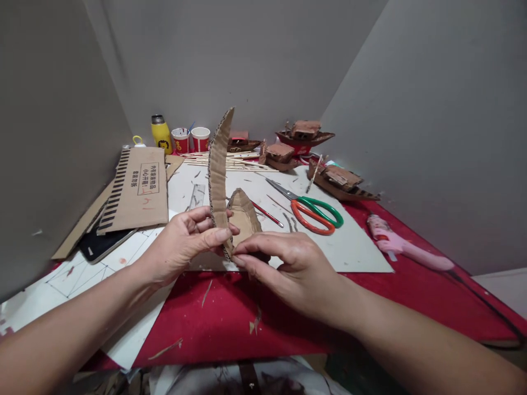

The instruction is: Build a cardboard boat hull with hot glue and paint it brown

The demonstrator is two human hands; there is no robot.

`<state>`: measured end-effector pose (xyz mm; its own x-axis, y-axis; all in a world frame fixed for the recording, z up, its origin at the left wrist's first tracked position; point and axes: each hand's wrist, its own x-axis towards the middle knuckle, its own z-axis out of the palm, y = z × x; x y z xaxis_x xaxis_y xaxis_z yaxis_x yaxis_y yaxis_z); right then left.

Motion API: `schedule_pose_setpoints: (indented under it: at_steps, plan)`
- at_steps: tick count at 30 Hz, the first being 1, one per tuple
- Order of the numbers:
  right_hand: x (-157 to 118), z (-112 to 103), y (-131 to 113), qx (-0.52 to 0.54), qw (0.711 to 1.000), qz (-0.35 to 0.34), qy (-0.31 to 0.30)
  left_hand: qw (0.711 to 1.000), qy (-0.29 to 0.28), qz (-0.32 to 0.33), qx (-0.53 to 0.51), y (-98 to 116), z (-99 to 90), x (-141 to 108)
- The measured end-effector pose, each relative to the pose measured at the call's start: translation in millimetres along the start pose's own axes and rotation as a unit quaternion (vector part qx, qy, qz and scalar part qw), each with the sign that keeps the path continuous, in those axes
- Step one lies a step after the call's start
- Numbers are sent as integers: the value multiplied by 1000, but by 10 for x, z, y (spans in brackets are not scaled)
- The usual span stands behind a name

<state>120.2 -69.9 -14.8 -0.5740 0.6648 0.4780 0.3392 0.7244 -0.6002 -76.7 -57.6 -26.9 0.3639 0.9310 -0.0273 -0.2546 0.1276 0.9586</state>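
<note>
Holding a curved cardboard strip pretty much upright over the near edge of the white board, the left hand has its thumb on one face and fingers round the other, so that's a proper pinch low down. The right hand has thumb and index finger pinching the strip's bottom end, right beside a pointed, hollow cardboard piece just behind it; can't tell if the two are joined, since fingers cover that spot. Elbow room wise, a band of red cloth with a few scraps on it runs between the board's near edge and the table's near edge, so decent space below the hands. Beyond them it's tighter: a red pencil and scissors lie on the board just past the right hand, the scissor handles near the board's right edge. A pink glue gun hugs the table's right edge, well apart from the hands, its cord trailing toward the near right corner. Printed cardboard takes up the left side, with model boats and thin sticks toward the far edge.
</note>
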Motion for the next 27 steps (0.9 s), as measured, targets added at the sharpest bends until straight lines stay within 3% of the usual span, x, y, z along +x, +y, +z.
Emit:
schedule_pose_setpoints:
  at_steps: [17, 21, 24, 27]
  plan:
    - [-14, 29, 2, -15, 999, -40, 11, 999, -3, -11, -31, -45, -31, 2]
    - [19, 23, -11, 89, 992, 85, -19, 999, -29, -23, -27, -44, -19, -2]
    - [44, 20, -10, 237, 946, 211, -62, 999, -32, -31, -29, -47, -19, -5]
    - [52, 19, 0, 320, 907, 262, -82, 998, -33, -32, -38, -52, -25, -10]
